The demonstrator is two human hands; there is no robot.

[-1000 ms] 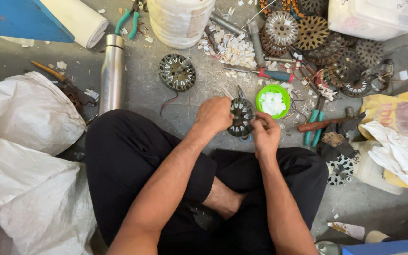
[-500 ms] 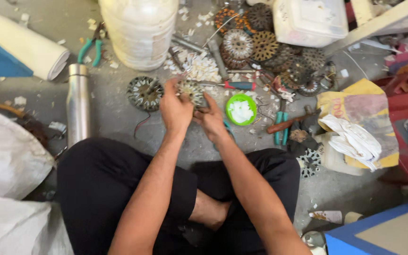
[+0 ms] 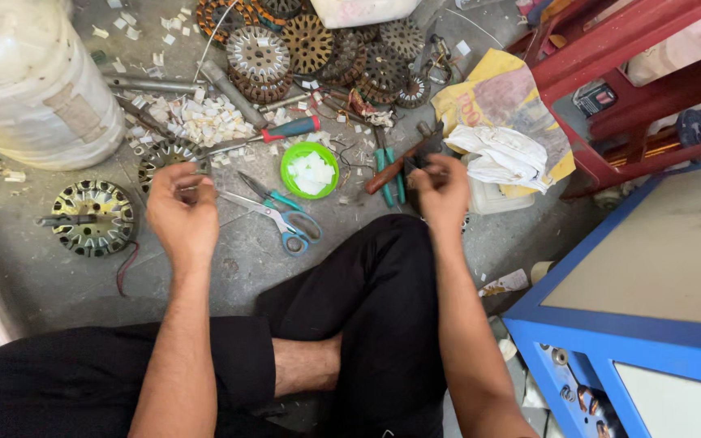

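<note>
Grey concrete floor, scissors, green lid, stator rings

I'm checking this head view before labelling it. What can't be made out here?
- Left hand: its grip is blurred; any thin piece pinched is too small to tell.
- Right hand: its back hides what the fingers touch.
- White drum: cut off by the left and top edges.
</note>
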